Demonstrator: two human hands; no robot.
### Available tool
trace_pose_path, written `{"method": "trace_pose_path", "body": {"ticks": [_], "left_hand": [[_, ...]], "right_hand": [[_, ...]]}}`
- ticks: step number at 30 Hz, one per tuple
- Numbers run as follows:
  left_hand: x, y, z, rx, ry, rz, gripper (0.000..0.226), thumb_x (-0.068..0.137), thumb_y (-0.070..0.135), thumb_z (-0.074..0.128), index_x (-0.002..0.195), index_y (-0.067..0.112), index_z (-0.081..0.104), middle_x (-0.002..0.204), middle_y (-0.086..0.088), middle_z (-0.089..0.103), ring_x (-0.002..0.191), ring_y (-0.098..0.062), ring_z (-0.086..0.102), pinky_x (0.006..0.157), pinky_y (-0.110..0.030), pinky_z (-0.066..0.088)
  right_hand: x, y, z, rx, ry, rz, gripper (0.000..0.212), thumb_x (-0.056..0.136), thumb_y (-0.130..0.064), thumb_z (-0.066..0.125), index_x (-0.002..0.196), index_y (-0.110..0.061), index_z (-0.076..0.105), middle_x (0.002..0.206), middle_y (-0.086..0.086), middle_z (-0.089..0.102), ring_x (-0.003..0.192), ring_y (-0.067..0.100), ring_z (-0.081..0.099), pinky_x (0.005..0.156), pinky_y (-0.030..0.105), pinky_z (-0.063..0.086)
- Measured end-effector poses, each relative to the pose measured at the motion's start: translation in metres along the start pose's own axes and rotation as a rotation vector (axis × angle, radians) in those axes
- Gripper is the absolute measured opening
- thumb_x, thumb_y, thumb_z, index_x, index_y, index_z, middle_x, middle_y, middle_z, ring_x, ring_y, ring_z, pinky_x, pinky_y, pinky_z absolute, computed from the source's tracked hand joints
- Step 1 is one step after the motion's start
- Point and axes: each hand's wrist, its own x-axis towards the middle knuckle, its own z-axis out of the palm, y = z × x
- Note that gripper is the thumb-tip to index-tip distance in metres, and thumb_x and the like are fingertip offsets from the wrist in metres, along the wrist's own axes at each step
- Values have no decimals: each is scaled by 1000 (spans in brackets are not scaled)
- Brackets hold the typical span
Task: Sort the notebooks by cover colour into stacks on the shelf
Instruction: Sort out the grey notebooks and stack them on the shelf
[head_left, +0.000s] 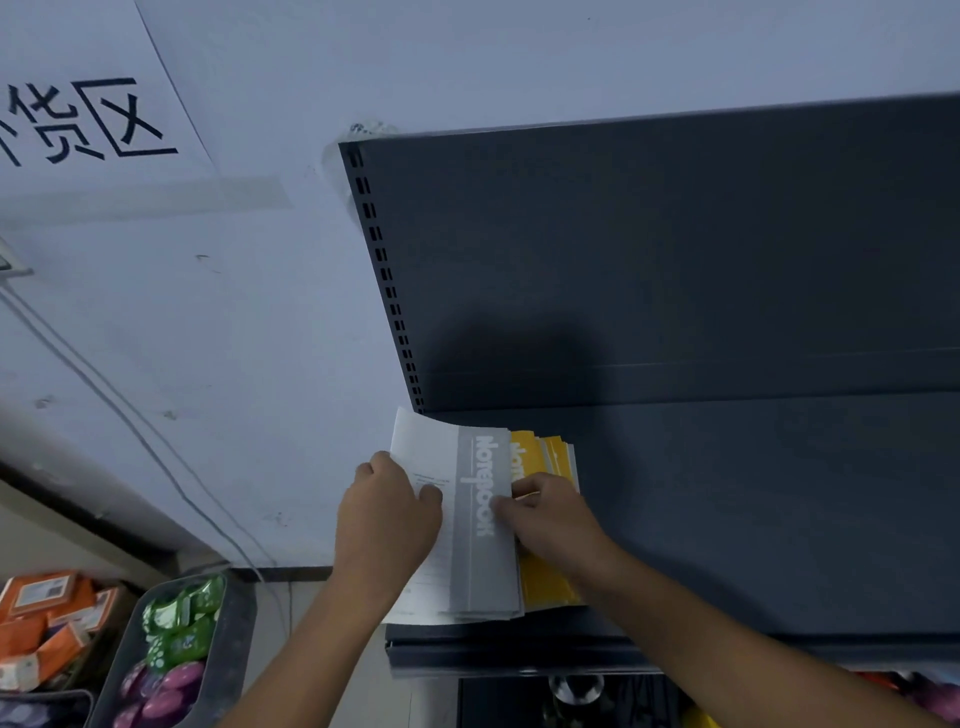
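Dark shelf, grey notebook lying flat, long axis front-to-back, title reading toward the front, left hand gripping its left edge, right hand pinching its right.

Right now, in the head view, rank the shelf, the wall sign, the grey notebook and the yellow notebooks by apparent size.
1. shelf
2. wall sign and grey notebook: about alike; sign cropped
3. yellow notebooks, partly covered
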Motion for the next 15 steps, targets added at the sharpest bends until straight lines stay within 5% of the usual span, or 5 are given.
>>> {"method": "trace_pose_path", "body": {"ticks": [6,9,12,15], "left_hand": [[2,17,-3,-70,-31,151,7,97,19,47,99,13,49,85,1,49,69,-6,42,55,-20,27],[-1,30,13,-111,-80,237,22,97,22,48,118,15,49,93,1,51,72,-6,42,63,-25,32],[-8,51,36,-131,-141,313,36,96,25,50,131,17,46,100,-2,52,74,-9,42,67,-25,33],[-17,79,59,-163,-196,396,42,94,25,52,135,17,45,110,-6,55,81,-13,44,67,-25,33]], "right_hand": [[-9,-7,-24,101,67,-2,22,91,-20,67,111,-20,56,102,1,71,91,15,70,84,38,59],[-21,-4,-46,-154,203,-79,29,93,-25,61,121,-19,57,106,-2,69,96,16,67,85,39,56],[-34,4,-65,-486,308,-48,31,95,-29,55,121,-13,52,111,5,63,95,23,62,68,33,50],[-48,16,-87,-590,414,-11,30,96,-29,53,118,-9,49,117,9,55,97,25,56,68,30,40]]}}
